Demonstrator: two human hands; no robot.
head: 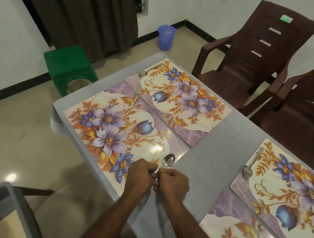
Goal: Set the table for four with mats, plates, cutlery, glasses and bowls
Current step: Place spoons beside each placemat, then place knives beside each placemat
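Cutlery step: both hands, left hand (pixel 139 173) & right hand (pixel 173 180), pinch spoon (pixel 167 161) handle(s), bowl over near-left floral mat (pixel 112 126) corner. Next, prob.: lay it flat; near-right mat (pixel 252 235) lacks one.

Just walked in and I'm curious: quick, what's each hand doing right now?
Left hand: fingers curled, pinching the handle of the shiny metal spoon.
Right hand: fingers curled at the same spoon handle.
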